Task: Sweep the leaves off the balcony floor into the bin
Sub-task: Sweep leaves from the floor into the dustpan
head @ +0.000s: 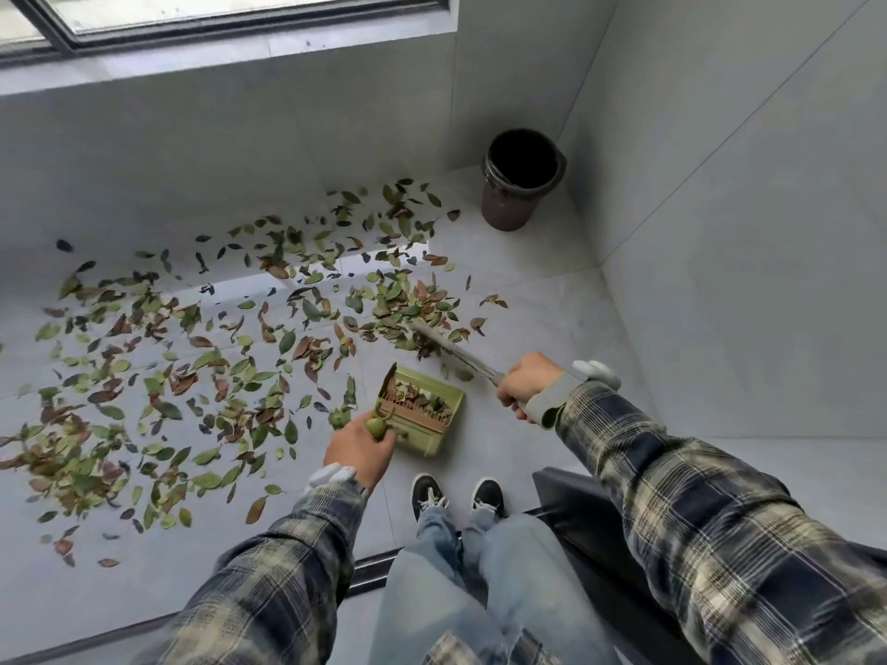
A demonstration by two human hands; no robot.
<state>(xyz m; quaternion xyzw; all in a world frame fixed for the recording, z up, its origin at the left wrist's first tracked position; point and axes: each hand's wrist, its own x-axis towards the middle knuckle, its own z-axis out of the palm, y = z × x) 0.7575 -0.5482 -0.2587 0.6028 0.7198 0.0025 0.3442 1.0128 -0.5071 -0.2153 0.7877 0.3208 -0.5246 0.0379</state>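
Observation:
Green and brown leaves [158, 367] lie scattered over the grey tiled balcony floor, thickest at the left and centre. A green dustpan [425, 412] stands on the floor in front of my feet with some leaves inside; my left hand [360, 446] is shut on its green handle knob. Gripped in my right hand [525, 383] is the broom handle [461, 352], which slants down and left, its blurred head in the leaf pile beyond the dustpan. A dark round bin [521, 182] stands open in the far corner.
Grey walls close the space at the back and right. A window frame [144, 26] runs along the top left. A dark door threshold [566, 496] lies by my feet [456, 496]. Bare floor [542, 280] stretches between the leaf pile and the bin.

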